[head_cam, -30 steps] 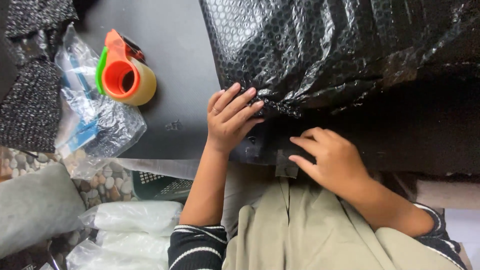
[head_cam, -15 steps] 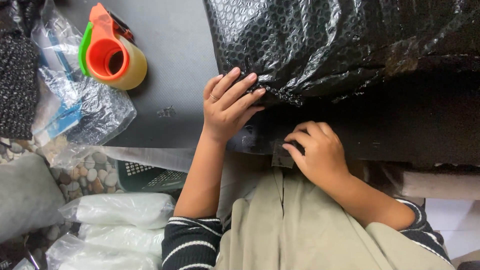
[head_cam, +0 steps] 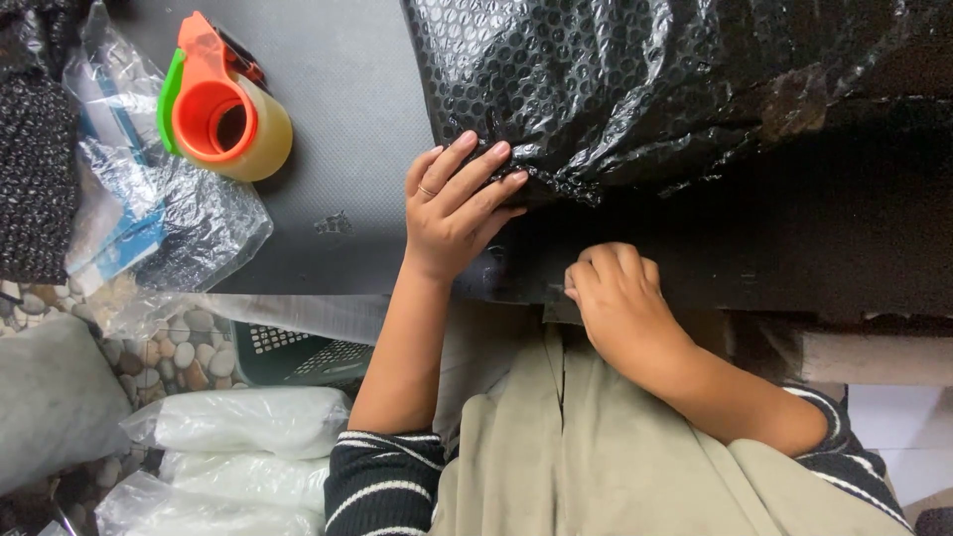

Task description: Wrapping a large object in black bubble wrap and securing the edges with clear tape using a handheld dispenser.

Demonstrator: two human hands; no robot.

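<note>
Nearest, the person's lap in olive cloth (head_cam: 596,447), striped black-and-white sleeves (head_cam: 382,481) at both sides. Near left on the floor: white plastic-wrapped bundles (head_cam: 248,422), a grey cushion (head_cam: 50,397), pebbles (head_cam: 189,347) and a dark green basket (head_cam: 298,352).

Right hand (head_cam: 615,298) sits at the near edge of the black bubble-wrapped package (head_cam: 695,119), fingers curled in, knuckles up, pressing on the dark flap at that edge; whether it pinches anything underneath, cannot tell. Left hand (head_cam: 452,208) lies flat, fingers spread and extended, palm down on the crinkled fold of the same package, a ring on one finger; pressing, not gripping.

The package covers the right and far part of the dark grey table (head_cam: 338,129), its near edge overhanging toward the lap.

Far left: an orange-and-green tape dispenser (head_cam: 218,104) with a clear tape roll, well apart from both hands. Beside it clear bubble-wrap bags (head_cam: 169,218), then black speckled fabric (head_cam: 35,169) at the left edge.
</note>
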